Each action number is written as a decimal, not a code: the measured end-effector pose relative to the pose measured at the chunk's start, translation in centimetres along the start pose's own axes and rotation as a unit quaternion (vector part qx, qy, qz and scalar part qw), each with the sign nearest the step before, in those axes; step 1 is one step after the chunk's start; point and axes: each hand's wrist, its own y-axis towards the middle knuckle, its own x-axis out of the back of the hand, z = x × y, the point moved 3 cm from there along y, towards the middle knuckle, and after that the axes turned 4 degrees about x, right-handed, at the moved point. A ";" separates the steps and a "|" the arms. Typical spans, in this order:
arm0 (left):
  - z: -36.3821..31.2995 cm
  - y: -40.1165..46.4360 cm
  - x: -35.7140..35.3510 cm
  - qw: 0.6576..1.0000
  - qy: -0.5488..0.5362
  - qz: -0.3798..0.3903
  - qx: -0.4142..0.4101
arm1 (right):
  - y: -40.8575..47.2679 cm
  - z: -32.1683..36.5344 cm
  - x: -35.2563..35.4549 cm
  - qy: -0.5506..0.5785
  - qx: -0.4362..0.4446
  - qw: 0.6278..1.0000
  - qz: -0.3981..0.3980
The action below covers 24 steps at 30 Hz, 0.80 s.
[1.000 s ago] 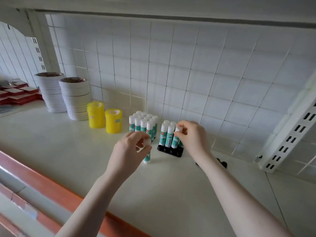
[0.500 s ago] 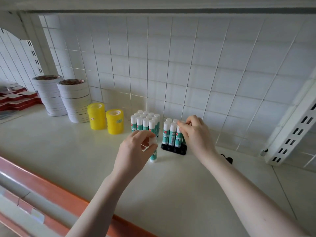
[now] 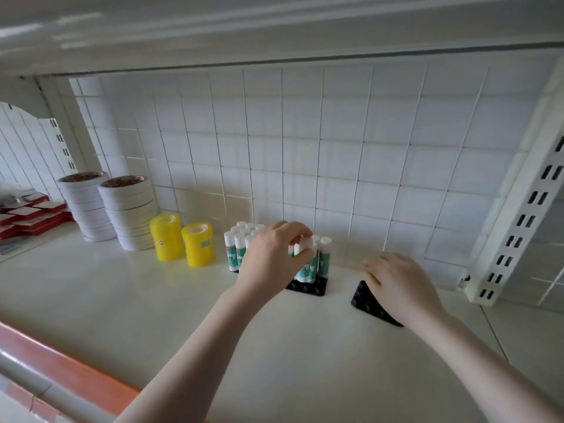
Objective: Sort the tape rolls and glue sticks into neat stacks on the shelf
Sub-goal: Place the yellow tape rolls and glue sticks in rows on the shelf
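My left hand [image 3: 271, 257] pinches the white cap of a green-and-white glue stick [image 3: 306, 244] and holds it upright among the sticks standing in a black tray [image 3: 316, 288]. One stick [image 3: 325, 257] stands at that tray's right edge. A block of several glue sticks [image 3: 236, 248] stands just to the left. My right hand [image 3: 396, 283] rests with relaxed fingers on a second black tray [image 3: 364, 300], which holds no sticks that I can see. Two yellow tape stacks [image 3: 166, 236] [image 3: 198, 244] and two tall white tape stacks [image 3: 84, 206] [image 3: 129, 212] stand further left.
Red boxes [image 3: 27, 215] lie at the far left. A white slotted upright [image 3: 518, 227] rises at the right. The tiled grid wall [image 3: 335, 148] closes the back. The shelf [image 3: 152, 300] has an orange front edge [image 3: 61, 358], and another shelf hangs close overhead.
My left hand carried the glue stick from the shelf surface rightward into the tray's group. My right hand left those sticks and moved right onto the second black tray.
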 end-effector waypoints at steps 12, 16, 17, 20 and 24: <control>0.3 1.7 -3.9 0.999 0.044 0.026 -0.014 | -2.4 -2.1 -0.2 0.030 -0.053 0.997 0.042; 0.5 1.7 -4.7 0.998 0.052 0.024 -0.019 | -2.5 -2.3 -0.4 0.032 -0.059 0.996 0.055; 0.6 1.8 -4.9 0.998 0.054 0.028 -0.017 | -2.5 -2.4 -0.4 0.033 -0.060 0.996 0.058; 0.9 1.8 -5.3 0.997 0.064 0.029 -0.018 | -2.6 -2.6 -0.3 0.028 -0.063 0.996 0.061; 1.1 1.7 -5.5 0.995 0.083 0.005 -0.046 | -2.7 -2.9 -0.3 0.021 -0.064 0.996 0.061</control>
